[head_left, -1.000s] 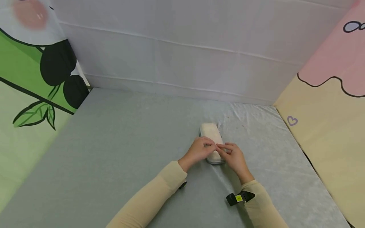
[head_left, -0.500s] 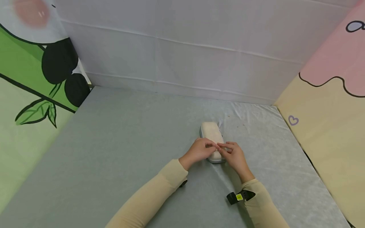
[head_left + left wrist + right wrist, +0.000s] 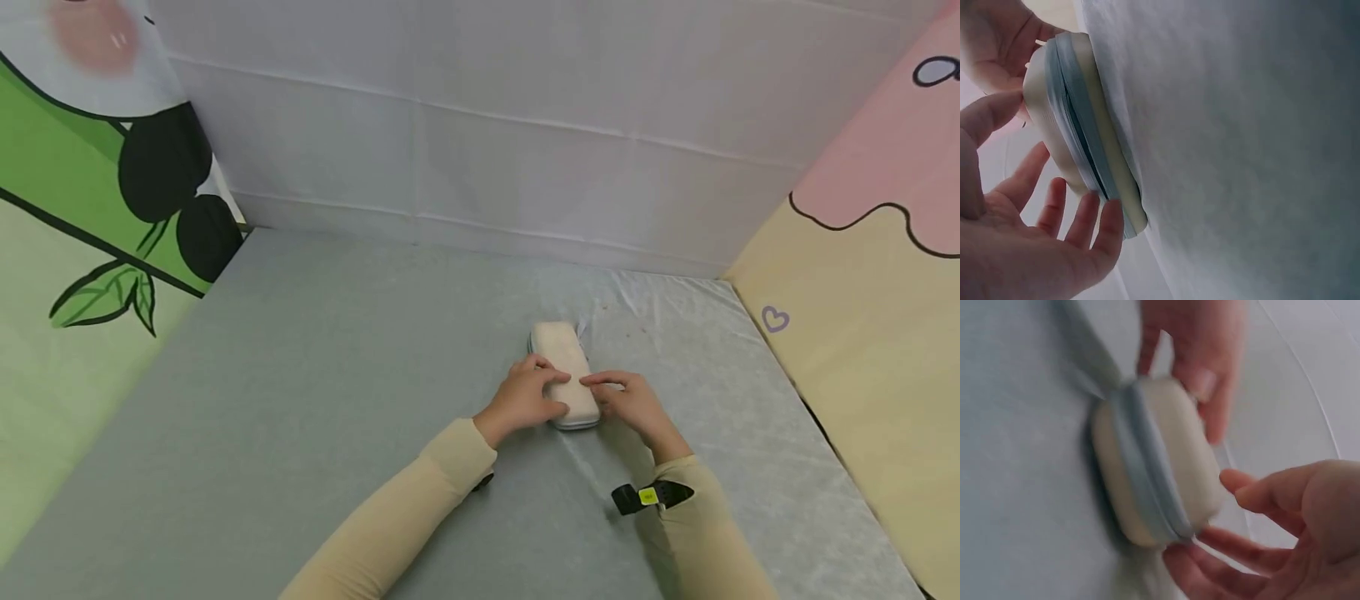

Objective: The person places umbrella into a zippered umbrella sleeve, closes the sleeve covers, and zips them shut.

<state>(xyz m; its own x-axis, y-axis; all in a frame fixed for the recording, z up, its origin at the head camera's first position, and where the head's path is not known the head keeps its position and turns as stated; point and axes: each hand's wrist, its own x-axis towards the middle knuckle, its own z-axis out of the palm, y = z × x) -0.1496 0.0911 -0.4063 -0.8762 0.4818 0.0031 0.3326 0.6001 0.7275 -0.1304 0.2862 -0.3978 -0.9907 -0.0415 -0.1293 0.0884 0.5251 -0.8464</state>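
A cream pencil case (image 3: 558, 346) with a pale blue-grey zipper band (image 3: 1075, 106) lies on the grey cloth. My left hand (image 3: 523, 397) is at its left side, thumb and index finger spread over the top. In the left wrist view, the other fingertips (image 3: 1110, 209) rest along the zipper side. On the opposite side, my right hand (image 3: 636, 407) has its index fingertip at the top edge, with the thumb just under it. The right wrist view is blurred; there, the lower fingers (image 3: 1188, 559) reach the case's side near the zipper. Nothing else shows in either hand.
Grey cloth (image 3: 337, 350) covers the table, wrinkled at the back right. A pale wall of fabric (image 3: 480, 150) stands behind, with printed panels left and right (image 3: 847, 333). A small strap (image 3: 581, 329) sticks out from the case's far right edge.
My fingertips, together over the case top before, have parted. The right hand has moved right to the case's edge; the left thumb and index finger have spread. The case lies about where it was.
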